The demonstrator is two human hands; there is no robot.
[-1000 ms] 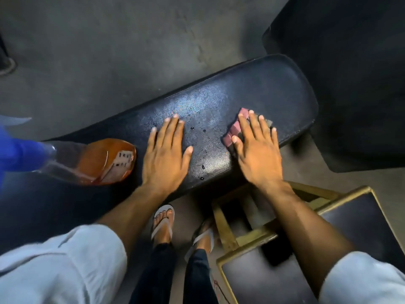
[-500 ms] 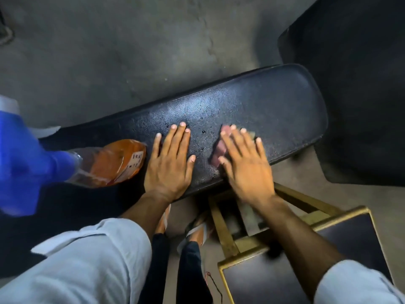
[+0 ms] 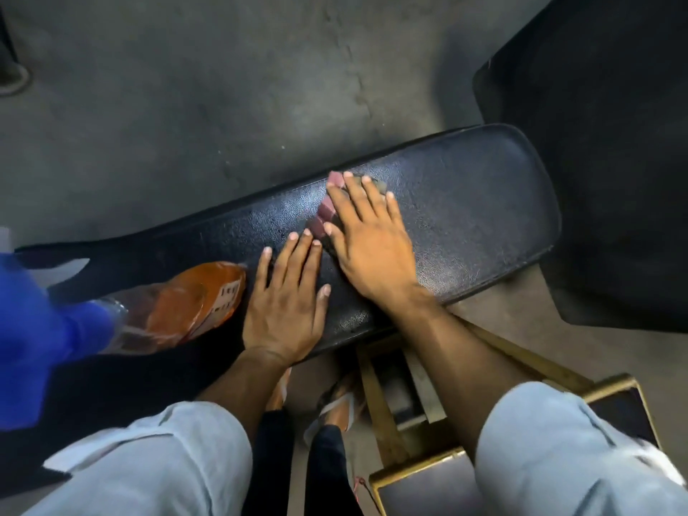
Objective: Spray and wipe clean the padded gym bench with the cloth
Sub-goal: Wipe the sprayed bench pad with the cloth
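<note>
A: Closest to us is our left hand (image 3: 284, 310), flat on the near part of the bench (image 3: 476, 217) with fingers straight and spread, gripping nothing; we use it only as a prop, so we lean on it lightly and let the other arm travel.

B: Agreed; just past it our right hand (image 3: 372, 251) lies flat on the cloth (image 3: 327, 208), fingers stretched out and pressing it to the pad rather than curling round it; only a pinkish edge shows beside the fingers.

A: We spread the pressure through the whole palm, I think; otherwise the cloth could bunch or slip out sideways.

B: Small drops sit on the pad between our hands; we sweep through those in long overlapping passes along the bench, and carry on to its far rounded end, which looks dull.

A: The spray bottle (image 3: 178, 307) lies on its side at the left end of the bench, just beside our left hand; we take care not to nudge it off.
</note>
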